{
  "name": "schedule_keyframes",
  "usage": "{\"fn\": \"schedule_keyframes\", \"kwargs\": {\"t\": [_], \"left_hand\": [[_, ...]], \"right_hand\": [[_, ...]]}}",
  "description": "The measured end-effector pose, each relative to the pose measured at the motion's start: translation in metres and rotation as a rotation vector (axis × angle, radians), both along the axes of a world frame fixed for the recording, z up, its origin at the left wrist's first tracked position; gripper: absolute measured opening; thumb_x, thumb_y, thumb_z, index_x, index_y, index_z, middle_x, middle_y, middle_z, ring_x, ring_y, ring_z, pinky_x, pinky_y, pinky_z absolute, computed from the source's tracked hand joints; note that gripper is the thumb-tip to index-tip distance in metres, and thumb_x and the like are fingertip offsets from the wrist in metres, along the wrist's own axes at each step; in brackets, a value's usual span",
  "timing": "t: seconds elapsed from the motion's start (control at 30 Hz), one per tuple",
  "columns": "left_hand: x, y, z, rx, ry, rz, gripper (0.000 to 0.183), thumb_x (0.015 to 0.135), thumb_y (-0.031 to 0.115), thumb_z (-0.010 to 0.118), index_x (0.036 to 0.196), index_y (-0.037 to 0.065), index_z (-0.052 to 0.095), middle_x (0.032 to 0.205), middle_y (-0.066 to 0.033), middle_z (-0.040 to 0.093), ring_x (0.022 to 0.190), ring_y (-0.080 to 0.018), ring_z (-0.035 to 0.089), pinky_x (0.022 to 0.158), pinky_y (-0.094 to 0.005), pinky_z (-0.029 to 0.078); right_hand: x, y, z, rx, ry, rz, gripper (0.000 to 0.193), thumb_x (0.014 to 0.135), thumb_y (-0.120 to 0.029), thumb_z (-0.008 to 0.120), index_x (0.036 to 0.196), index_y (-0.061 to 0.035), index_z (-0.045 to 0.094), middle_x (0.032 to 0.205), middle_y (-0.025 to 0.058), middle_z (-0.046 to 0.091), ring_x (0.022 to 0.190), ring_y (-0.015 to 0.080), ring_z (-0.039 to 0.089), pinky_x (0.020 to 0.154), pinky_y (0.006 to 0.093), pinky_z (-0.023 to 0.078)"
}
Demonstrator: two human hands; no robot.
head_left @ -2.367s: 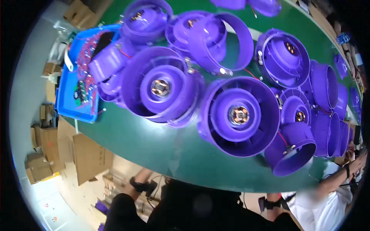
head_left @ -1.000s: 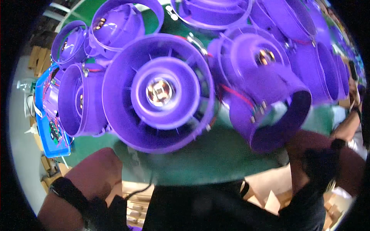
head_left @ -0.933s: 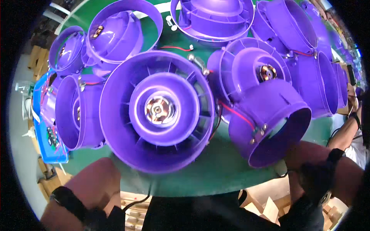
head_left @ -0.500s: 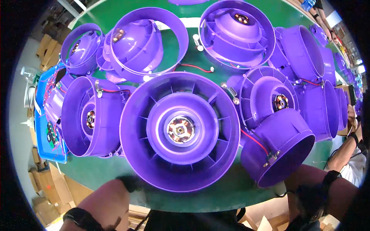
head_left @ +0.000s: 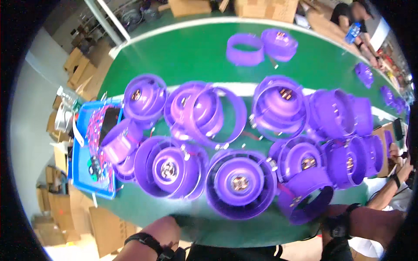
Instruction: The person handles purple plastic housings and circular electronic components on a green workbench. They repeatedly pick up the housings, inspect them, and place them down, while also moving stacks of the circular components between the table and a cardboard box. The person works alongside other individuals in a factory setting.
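Purple round fan housings crowd the green table in front of me. My left hand is at the near table edge, below a housing with a copper-wound motor core; its fingers are dark and blurred. To the right, my right hand is beside a tilted purple ring that leans toward me, with a red wire and a small metal clip on its side. Whether the hand touches this ring I cannot tell, as its fingers are hidden. Between my hands stands another housing, its motor core facing up.
A blue tray with red wires and small green circuit boards lies at the left. Two purple parts, a ring and a housing, sit far back. At the right, another person's arm reaches toward a cardboard box.
The view has tilted up and back, so the table's far side and more of the tray show. Both forearms appear farther right in the picture. No housing has visibly been picked up.
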State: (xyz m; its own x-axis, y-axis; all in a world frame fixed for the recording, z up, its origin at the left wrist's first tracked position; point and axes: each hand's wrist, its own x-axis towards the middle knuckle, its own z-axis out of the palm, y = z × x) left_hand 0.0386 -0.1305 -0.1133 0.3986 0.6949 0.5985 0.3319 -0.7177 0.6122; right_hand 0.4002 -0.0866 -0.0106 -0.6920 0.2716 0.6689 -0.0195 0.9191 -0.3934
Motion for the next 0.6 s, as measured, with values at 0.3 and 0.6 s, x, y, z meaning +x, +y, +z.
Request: {"fn": "schedule_keyframes", "kwargs": {"t": [0.3,0.6], "left_hand": [[0.013,0.007,0.017,0.004,-0.033,0.054,0.022,0.091,0.019,0.056,0.104,0.002,0.059,0.092,-0.0089,0.062,0.085,-0.0169,0.061,0.078,-0.0291,0.049],[0.019,-0.002,0.018,-0.009,-0.032,0.09,0.025,0.091,0.02,0.057,0.106,0.001,0.059,0.093,-0.0107,0.063,0.085,-0.0179,0.062,0.079,-0.0298,0.049]], "right_hand": [[0.003,-0.01,0.058,0.024,-0.116,-0.06,0.017,0.087,-0.021,0.063,0.101,-0.0113,0.064,0.098,0.0114,0.066,0.083,0.0228,0.064,0.068,0.0312,0.049],[0.018,-0.023,0.069,0.012,-0.136,-0.082,0.017,0.087,-0.02,0.063,0.101,-0.0105,0.063,0.096,0.0117,0.067,0.081,0.0231,0.065,0.067,0.0311,0.05]]}}
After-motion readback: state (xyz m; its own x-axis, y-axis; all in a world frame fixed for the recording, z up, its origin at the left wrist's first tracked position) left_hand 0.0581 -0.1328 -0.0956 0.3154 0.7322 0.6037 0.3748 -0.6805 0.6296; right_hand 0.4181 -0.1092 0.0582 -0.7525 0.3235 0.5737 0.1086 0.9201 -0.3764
